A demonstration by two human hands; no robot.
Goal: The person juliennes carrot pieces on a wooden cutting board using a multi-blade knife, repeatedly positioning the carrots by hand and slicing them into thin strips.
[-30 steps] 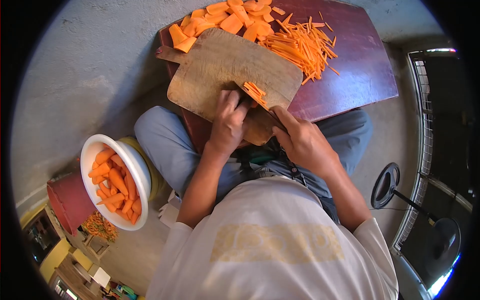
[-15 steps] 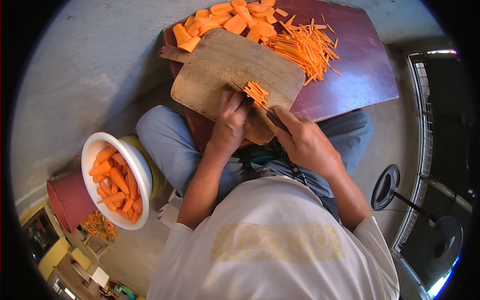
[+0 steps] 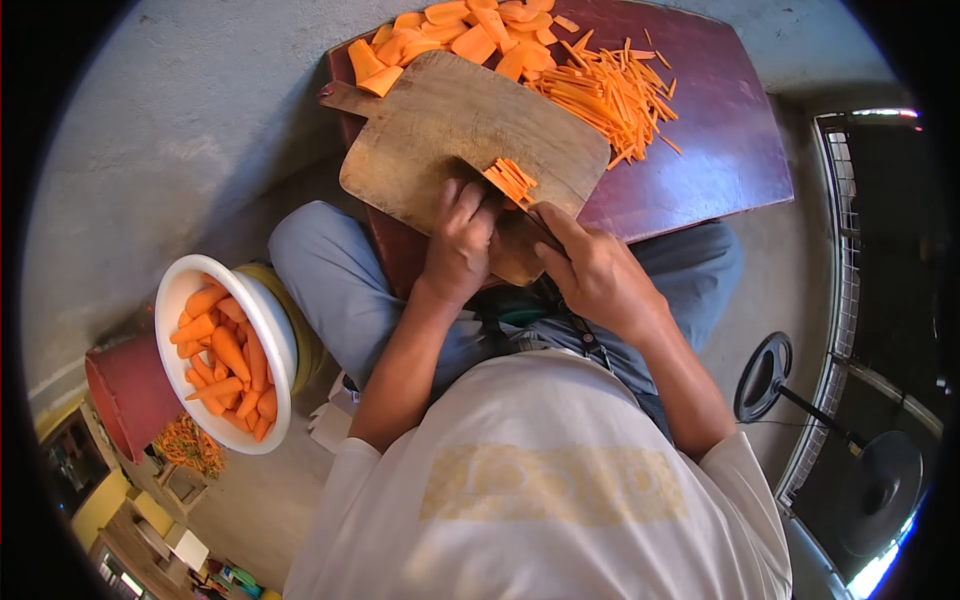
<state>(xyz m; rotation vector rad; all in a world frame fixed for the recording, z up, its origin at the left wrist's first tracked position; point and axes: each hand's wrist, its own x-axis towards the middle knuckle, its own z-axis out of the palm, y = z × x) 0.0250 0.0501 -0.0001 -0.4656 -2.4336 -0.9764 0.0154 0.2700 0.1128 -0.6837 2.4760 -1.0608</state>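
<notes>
A wooden cutting board (image 3: 430, 130) with a handle lies tilted on the dark red table (image 3: 700, 110). My right hand (image 3: 600, 275) grips a knife (image 3: 473, 170) whose blade crosses the board's lower part. Beside the blade is a small bunch of cut carrot sticks (image 3: 512, 180). My left hand (image 3: 462, 240) is closed on the board just left of the knife; what its fingers press is hidden in shadow. Behind the board lie carrot slices (image 3: 475, 35) and, further right, a heap of carrot sticks (image 3: 615, 95).
A white basin (image 3: 283, 350) of peeled carrots stands at the left, near my knee. Behind it are a red bucket (image 3: 130, 400) and a pile of peelings (image 3: 190, 448) on the floor. At the right stands a black round-topped object (image 3: 765, 378).
The knife blade has shifted slightly back and forth beside the sticks, with my right hand. My left hand has stayed nearly in place. The view has moved a little.
</notes>
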